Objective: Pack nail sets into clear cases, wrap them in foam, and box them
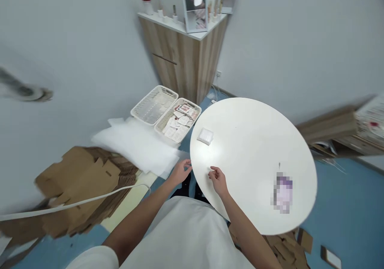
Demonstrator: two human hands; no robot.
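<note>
- Pale stack (205,136) on round table (252,141): layers too small to count.
- Item (283,193), table's right side: pixelated.
- Packets (181,121) left of table: print unreadable.
- Shelf (339,125) right of table: blurred, cut off.

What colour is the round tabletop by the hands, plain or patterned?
The round tabletop is plain white; it shows best in the head view.

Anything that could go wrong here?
1. The small white stack sits near the rim of the table; a brush from the left hand might knock it off.
2. The cardboard pile looks uneven, so its top pieces could slide if bumped.
</note>
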